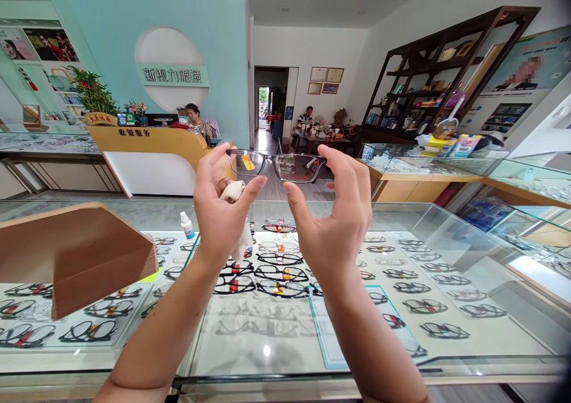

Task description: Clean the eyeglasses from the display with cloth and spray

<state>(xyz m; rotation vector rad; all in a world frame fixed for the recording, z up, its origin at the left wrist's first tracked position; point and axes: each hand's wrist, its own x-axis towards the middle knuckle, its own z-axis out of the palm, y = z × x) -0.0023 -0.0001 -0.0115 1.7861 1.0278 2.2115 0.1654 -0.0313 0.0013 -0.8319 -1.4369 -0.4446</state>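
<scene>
I hold a pair of dark-framed glasses (279,166) up in front of me with both hands. My left hand (220,204) grips the left end of the frame and also has a small beige cloth (232,190) tucked in the palm. My right hand (335,213) holds the right end between fingertips, thumb stretched out below. An orange tag sits on the left lens. Both hands are raised above a glass display counter (285,331).
Many glasses frames (276,272) lie in rows under the counter glass. A small white spray bottle (187,225) stands on it. A brown cardboard stand (75,254) sits at left. A yellow cashier desk (151,141) with a seated person and shelving (437,82) are farther back.
</scene>
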